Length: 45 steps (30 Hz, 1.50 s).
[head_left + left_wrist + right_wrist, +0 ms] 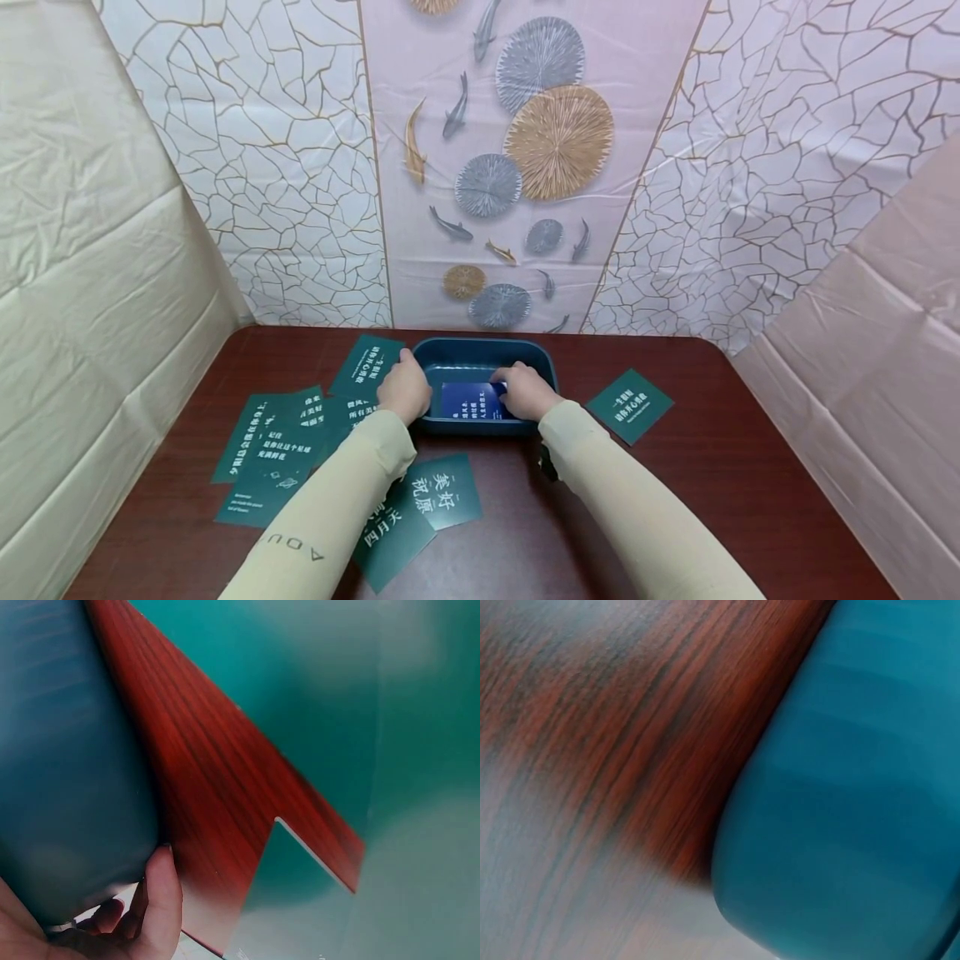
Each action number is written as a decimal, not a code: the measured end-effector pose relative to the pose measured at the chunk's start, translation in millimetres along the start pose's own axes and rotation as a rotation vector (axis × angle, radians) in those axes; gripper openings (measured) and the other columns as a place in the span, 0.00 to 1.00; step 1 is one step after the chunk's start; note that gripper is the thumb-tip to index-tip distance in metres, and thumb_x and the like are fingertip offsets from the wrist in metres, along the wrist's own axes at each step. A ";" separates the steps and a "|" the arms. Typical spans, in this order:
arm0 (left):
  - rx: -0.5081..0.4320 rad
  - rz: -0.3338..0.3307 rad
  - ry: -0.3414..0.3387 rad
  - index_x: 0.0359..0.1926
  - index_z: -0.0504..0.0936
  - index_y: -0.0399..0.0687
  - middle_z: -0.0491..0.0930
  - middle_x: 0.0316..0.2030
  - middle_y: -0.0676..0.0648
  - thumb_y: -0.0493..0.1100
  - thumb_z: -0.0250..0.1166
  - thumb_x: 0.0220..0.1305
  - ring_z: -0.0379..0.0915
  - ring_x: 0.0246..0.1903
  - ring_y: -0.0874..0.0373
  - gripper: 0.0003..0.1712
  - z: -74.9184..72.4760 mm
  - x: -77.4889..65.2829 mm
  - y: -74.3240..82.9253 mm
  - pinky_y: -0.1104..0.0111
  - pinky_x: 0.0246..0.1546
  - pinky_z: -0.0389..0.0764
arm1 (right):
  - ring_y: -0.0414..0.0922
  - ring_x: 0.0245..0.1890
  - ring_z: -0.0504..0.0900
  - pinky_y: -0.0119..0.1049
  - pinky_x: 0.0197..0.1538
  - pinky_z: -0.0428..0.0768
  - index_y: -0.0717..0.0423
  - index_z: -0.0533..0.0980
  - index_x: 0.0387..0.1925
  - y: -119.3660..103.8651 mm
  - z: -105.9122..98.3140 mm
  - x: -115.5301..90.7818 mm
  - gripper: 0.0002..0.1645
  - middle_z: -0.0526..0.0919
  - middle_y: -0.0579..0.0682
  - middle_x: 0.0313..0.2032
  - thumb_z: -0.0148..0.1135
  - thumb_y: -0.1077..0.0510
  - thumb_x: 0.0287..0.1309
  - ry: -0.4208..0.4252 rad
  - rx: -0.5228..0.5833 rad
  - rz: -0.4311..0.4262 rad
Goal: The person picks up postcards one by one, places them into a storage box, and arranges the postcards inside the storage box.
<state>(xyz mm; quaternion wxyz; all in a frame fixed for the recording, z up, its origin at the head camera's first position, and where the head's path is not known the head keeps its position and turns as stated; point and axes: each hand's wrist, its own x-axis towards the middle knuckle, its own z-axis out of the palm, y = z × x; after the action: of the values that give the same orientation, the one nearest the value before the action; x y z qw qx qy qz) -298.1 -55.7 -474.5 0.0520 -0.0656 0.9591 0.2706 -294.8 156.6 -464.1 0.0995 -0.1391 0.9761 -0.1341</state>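
A dark blue plastic tray [480, 344] stands on the table near its far edge. My left hand [405, 388] grips its left rim; in the left wrist view the fingers [163, 904] bend around the rim of the tray [71, 780]. Inside lies a dark blue card [468, 402] with white writing. The right hand [528, 392] reaches in over the right side and pinches the card's right edge. Only the tray's outer wall [840, 795] and tabletop appear in the right wrist view; that hand is hidden there.
Several green cards with white writing lie spread and overlapping left of the tray, including one card [273, 471]. Two more, one of them a card [446, 492], overlap in front. A single green card [630, 406] lies at right. Patterned cloth [300, 167] hangs behind the table.
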 end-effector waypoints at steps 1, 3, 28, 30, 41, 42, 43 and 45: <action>-0.002 0.001 0.001 0.73 0.46 0.36 0.73 0.56 0.33 0.41 0.60 0.66 0.76 0.48 0.39 0.43 0.1 -0.1 0.2 0.46 0.46 0.76 | 0.51 0.52 0.71 0.51 0.61 0.69 0.51 0.76 0.59 0.3 -0.2 -0.1 0.20 0.75 0.56 0.52 0.58 0.60 0.66 0.001 -0.004 -0.003; -0.004 0.005 0.002 0.73 0.46 0.36 0.73 0.56 0.33 0.41 0.60 0.66 0.76 0.48 0.39 0.43 0.0 -0.6 0.6 0.46 0.46 0.76 | 0.51 0.52 0.71 0.51 0.61 0.68 0.52 0.77 0.58 0.7 -0.3 -0.2 0.19 0.75 0.57 0.51 0.58 0.59 0.66 0.001 -0.010 -0.003; -0.007 0.038 -0.007 0.73 0.46 0.35 0.74 0.55 0.33 0.41 0.59 0.66 0.76 0.47 0.39 0.43 0.6 -2.9 5.9 0.46 0.45 0.77 | 0.50 0.51 0.73 0.49 0.55 0.74 0.53 0.75 0.56 8.4 -13.0 -10.7 0.18 0.73 0.54 0.51 0.60 0.57 0.65 0.230 0.113 0.028; -0.005 0.039 -0.009 0.73 0.45 0.35 0.74 0.55 0.33 0.41 0.59 0.66 0.76 0.46 0.40 0.43 -0.3 -2.5 4.6 0.47 0.44 0.77 | 0.49 0.50 0.74 0.49 0.54 0.75 0.53 0.75 0.56 10.2 -22.1 -13.2 0.18 0.74 0.53 0.51 0.59 0.56 0.66 0.333 0.153 0.019; -0.008 0.034 -0.027 0.73 0.44 0.35 0.74 0.54 0.32 0.41 0.59 0.66 0.76 0.44 0.39 0.44 -5.4 -5.1 0.4 0.47 0.43 0.77 | 0.55 0.49 0.75 0.54 0.48 0.76 0.58 0.60 0.68 57.6 -59.0 -41.6 0.47 0.72 0.60 0.55 0.55 0.31 0.60 0.599 0.292 0.292; -0.009 0.033 -0.027 0.73 0.44 0.35 0.74 0.54 0.32 0.41 0.59 0.66 0.77 0.44 0.39 0.44 -5.5 -5.4 0.4 0.47 0.43 0.77 | 0.57 0.51 0.74 0.56 0.49 0.75 0.60 0.58 0.69 64.9 -60.1 -45.3 0.52 0.71 0.62 0.56 0.54 0.27 0.58 0.583 0.299 0.332; -0.009 0.032 -0.026 0.73 0.45 0.35 0.74 0.53 0.32 0.42 0.59 0.66 0.77 0.43 0.39 0.44 -5.4 -5.7 0.3 0.47 0.42 0.77 | 0.60 0.52 0.73 0.58 0.50 0.74 0.63 0.56 0.69 72.2 -61.2 -49.2 0.56 0.69 0.65 0.57 0.53 0.25 0.56 0.561 0.310 0.372; -0.010 0.030 -0.025 0.73 0.45 0.35 0.75 0.52 0.33 0.42 0.59 0.67 0.77 0.42 0.39 0.43 -5.3 -6.1 0.2 0.47 0.41 0.78 | 0.65 0.55 0.69 0.61 0.53 0.71 0.67 0.51 0.70 85.9 -63.5 -56.8 0.65 0.63 0.71 0.59 0.51 0.20 0.52 0.499 0.325 0.457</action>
<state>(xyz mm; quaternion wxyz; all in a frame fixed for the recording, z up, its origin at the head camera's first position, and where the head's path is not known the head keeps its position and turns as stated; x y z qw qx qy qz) -292.4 -57.7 -469.1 0.0597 -0.0479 0.9578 0.2769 -277.0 268.0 -420.1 -0.0930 0.1369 0.9422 -0.2914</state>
